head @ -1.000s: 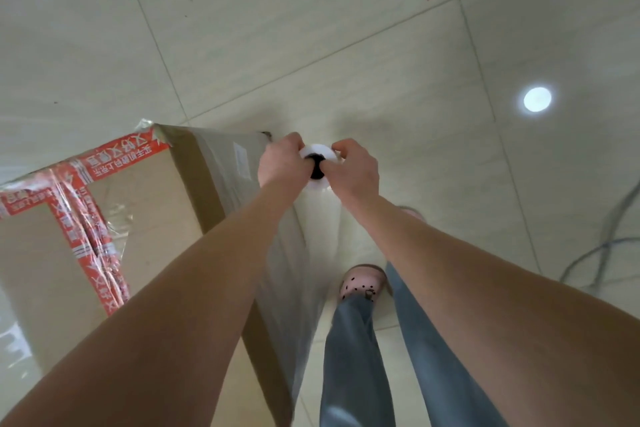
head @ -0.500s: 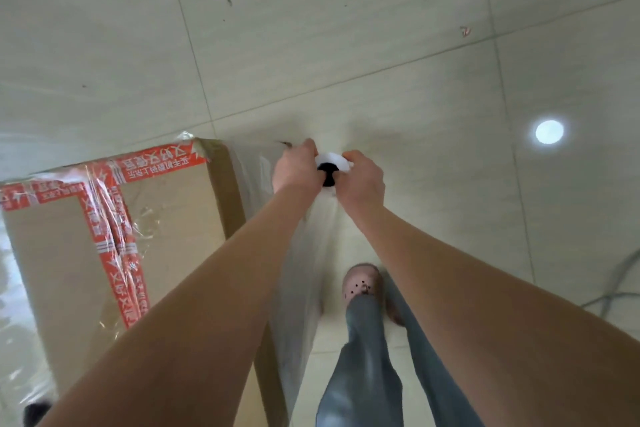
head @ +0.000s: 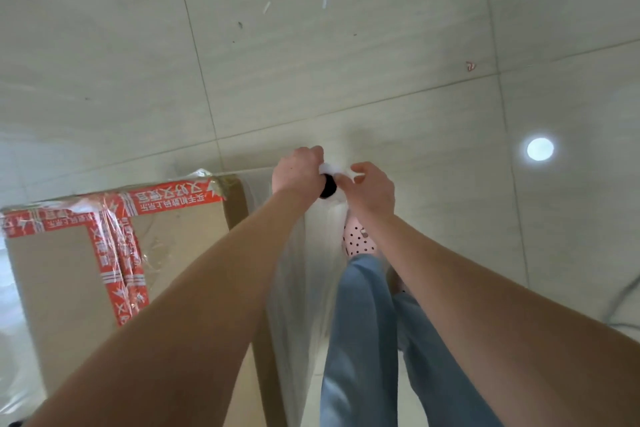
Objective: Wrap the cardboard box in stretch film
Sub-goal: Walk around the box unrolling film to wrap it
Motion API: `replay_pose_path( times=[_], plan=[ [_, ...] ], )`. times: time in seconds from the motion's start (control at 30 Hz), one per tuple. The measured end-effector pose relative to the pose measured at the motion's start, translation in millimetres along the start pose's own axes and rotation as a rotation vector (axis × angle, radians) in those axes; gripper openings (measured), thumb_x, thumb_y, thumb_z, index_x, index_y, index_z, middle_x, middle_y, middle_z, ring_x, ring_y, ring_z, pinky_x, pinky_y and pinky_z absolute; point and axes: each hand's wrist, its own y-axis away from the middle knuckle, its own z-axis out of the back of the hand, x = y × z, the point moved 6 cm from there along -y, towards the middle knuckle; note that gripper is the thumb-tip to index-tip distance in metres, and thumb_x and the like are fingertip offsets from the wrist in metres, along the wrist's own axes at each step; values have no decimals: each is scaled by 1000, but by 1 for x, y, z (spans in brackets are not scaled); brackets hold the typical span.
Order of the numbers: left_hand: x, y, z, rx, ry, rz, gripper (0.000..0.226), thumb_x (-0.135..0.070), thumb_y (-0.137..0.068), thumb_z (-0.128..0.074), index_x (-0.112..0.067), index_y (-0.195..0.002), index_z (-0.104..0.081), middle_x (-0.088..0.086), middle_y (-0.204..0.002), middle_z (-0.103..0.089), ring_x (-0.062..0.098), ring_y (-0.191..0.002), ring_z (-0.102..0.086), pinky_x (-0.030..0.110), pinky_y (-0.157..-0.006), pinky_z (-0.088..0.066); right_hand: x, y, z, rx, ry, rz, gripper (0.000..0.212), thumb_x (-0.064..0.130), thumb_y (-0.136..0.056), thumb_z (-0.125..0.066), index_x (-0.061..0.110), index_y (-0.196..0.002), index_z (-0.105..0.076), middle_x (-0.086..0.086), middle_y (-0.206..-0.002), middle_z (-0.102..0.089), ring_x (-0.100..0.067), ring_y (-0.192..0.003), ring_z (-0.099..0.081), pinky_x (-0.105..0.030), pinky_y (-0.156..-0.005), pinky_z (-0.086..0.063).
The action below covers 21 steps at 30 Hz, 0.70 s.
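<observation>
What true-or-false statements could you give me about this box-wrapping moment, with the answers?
1. The left hand and the right hand both grip the top end of the stretch film roll. True.
2. The cardboard box is sealed with blue tape. False: the tape is red tape with white print.
3. A sheet of film runs from the roll down along the side of the box. True.
4. The person is barefoot. False: a pink shoe with dark dots shows below the roll.
5. The box stands on a table. False: it stands on the tiled floor.
</observation>
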Motion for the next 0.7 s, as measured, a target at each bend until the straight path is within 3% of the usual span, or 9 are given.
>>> replay_pose_path(
  times=[0.07, 0.17, 0.27, 0.4, 0.53, 0.63, 0.7],
  plan=[
    [19, -8, 6, -28, 181, 144, 15, -18, -82, -60, -12, -95, -55, 10, -93, -60, 31, -87, -60, 31, -63, -42, 7, -6, 0, -3, -57, -12, 49, 43, -84, -64, 23, -127, -52, -1, -114, -58, -16, -98, -56, -24, -76, -37],
    [42, -15, 6, -77, 455, 343, 17, -22, -78, -63, -13, -76, -48, 11, -86, -67, 30, -79, -66, 36, -67, -56, 23, -14, -12, 74, -57, -4, 53, 41, -82, -68, 22, -128, -50, -1, -109, -56, -17, -96, -58, -27, -80, -44],
    [54, -20, 7, -54, 541, 429, 22, -30, -77, -64, -18, -74, -46, 10, -85, -69, 29, -78, -68, 39, -73, -58, 38, -23, -28, 79, -93, -5, 45, 33, -81, -68, 22, -122, -53, -7, -111, -63, -26, -92, -66, -32, -80, -52],
    [60, -30, 13, 49, 440, 357, 23, -33, -80, -64, -15, -84, -50, 8, -92, -69, 28, -83, -67, 35, -73, -56, 53, -28, -37, 48, -103, -8, 42, 22, -81, -65, 16, -122, -56, -2, -109, -57, -28, -88, -67, -35, -81, -54],
    [47, -44, 32, 40, 228, 153, 36, -16, -82, -60, -22, -117, -55, 5, -106, -62, 27, -93, -62, 33, -67, -50, 59, -29, -44, 42, -58, 0, 45, 20, -79, -65, 17, -123, -57, -4, -111, -62, -27, -86, -67, -36, -80, -55],
    [41, -51, 34, 88, 155, 132, 26, -8, -80, -53, -23, -99, -64, 4, -94, -62, 27, -91, -63, 30, -62, -45, 63, -32, -45, 47, -30, 16, 47, 19, -80, -63, 17, -126, -56, 0, -113, -60, -20, -88, -63, -29, -76, -49],
    [44, -55, 38, 72, 179, 150, 26, -6, -82, -51, -20, -97, -67, 5, -94, -63, 25, -87, -61, 29, -62, -42, 67, -33, -44, 39, 3, 31, 47, 20, -82, -62, 19, -128, -55, 2, -114, -58, -15, -89, -55, -25, -75, -41]
  ],
)
